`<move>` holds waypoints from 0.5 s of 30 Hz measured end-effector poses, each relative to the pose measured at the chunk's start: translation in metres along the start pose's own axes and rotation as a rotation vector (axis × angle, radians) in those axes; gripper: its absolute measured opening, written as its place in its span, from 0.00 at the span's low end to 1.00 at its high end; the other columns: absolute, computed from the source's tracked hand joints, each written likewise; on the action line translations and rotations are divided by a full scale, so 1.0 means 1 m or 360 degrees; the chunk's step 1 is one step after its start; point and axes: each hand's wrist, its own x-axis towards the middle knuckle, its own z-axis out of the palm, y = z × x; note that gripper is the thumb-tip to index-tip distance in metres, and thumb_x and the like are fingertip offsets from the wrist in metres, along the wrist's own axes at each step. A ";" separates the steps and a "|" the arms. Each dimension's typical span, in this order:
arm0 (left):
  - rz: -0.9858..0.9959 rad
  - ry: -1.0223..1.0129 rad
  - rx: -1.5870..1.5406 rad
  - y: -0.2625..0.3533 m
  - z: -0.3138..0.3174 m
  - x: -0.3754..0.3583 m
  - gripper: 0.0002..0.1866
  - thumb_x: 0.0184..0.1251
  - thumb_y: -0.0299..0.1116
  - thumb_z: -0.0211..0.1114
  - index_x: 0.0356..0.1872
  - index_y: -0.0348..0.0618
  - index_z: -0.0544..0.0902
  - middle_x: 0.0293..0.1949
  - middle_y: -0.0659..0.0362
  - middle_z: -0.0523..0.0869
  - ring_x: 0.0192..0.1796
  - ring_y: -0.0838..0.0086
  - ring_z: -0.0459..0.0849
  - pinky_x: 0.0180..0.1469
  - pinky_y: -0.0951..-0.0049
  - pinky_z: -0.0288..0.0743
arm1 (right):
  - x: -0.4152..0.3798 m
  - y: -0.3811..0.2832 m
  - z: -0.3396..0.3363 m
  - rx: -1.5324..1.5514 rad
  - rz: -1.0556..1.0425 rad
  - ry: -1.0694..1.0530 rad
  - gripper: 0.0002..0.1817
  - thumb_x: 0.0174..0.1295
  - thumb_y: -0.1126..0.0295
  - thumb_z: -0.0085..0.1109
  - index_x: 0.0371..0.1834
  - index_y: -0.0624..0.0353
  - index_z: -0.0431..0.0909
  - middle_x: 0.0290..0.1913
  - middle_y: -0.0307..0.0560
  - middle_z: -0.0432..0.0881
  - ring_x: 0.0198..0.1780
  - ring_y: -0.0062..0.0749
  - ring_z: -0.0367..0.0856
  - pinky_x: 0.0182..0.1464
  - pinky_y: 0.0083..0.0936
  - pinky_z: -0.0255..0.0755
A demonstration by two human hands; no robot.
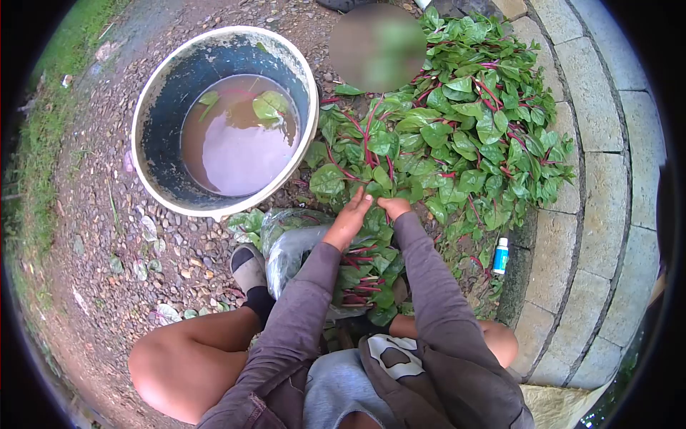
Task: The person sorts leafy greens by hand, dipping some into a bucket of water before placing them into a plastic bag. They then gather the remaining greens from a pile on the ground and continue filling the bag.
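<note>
A large heap of green leaves with red stems (493,136) lies on the ground ahead and to the right. At its near edge, my left hand (349,220) and my right hand (395,207) are close together among the leaves. The left hand's fingers point forward, and its palm side faces the right hand. My right hand's fingers are curled in at the leaves; what they hold is hidden. Below the hands, a bunch of cut red stems (361,282) with leaves rests beside a clear plastic bag (289,250).
A round tub (225,211) with murky water and floating leaves stands at the upper left. A small white and blue bottle (501,256) is near the paved edge (600,186) on the right. Gravel (107,264) with loose leaves covers the left side.
</note>
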 end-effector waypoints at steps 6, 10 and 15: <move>0.0353 0.0371 -0.0274 -0.006 -0.014 -0.046 0.26 0.68 0.38 0.52 0.62 0.32 0.62 0.60 0.53 0.72 0.64 0.67 0.67 0.66 0.69 0.55 | -0.033 -0.014 -0.048 0.0882 -0.0195 0.0055 0.15 0.50 0.66 0.64 0.36 0.66 0.82 0.36 0.42 0.83 0.36 0.26 0.77 0.43 0.24 0.69; 0.0422 0.0338 -0.0282 0.018 -0.013 -0.083 0.26 0.66 0.41 0.56 0.61 0.38 0.64 0.57 0.56 0.74 0.62 0.69 0.68 0.63 0.66 0.58 | -0.117 -0.067 -0.099 0.0897 -0.0297 0.0077 0.16 0.50 0.66 0.64 0.39 0.66 0.81 0.37 0.42 0.82 0.38 0.27 0.77 0.45 0.23 0.68; 0.0595 0.0009 -0.0496 0.065 0.035 -0.121 0.31 0.68 0.46 0.52 0.65 0.39 0.59 0.63 0.51 0.66 0.66 0.67 0.62 0.67 0.68 0.51 | -0.207 -0.128 -0.097 0.0775 -0.0389 -0.0027 0.15 0.51 0.69 0.64 0.40 0.67 0.81 0.39 0.43 0.83 0.39 0.26 0.78 0.45 0.22 0.68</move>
